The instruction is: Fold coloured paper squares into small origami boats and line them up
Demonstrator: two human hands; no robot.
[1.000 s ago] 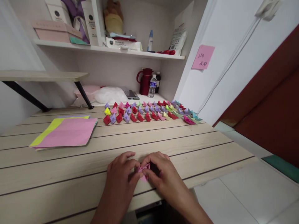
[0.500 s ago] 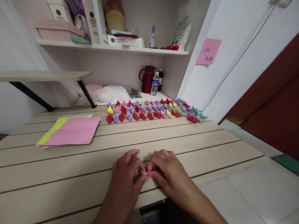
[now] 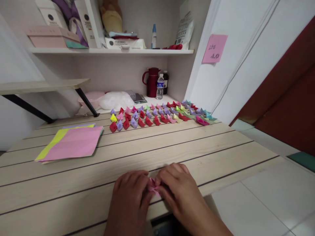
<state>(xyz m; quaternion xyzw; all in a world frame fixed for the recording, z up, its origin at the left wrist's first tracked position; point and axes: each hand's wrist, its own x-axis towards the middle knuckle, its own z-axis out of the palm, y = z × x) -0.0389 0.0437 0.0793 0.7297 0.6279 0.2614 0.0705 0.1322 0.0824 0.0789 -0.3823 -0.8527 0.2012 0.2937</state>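
The left hand (image 3: 130,196) and right hand (image 3: 177,188) curl nearly closed, pinching the small pink paper (image 3: 153,188) between them, over the tabletop (image 3: 73,183). An uneven tug from either side could, I'd judge, tear it or skew its folds.

A bare left hand (image 3: 130,193), one finger outstretched earlier, now curls its fingers together at a small folded pink paper (image 3: 153,188).
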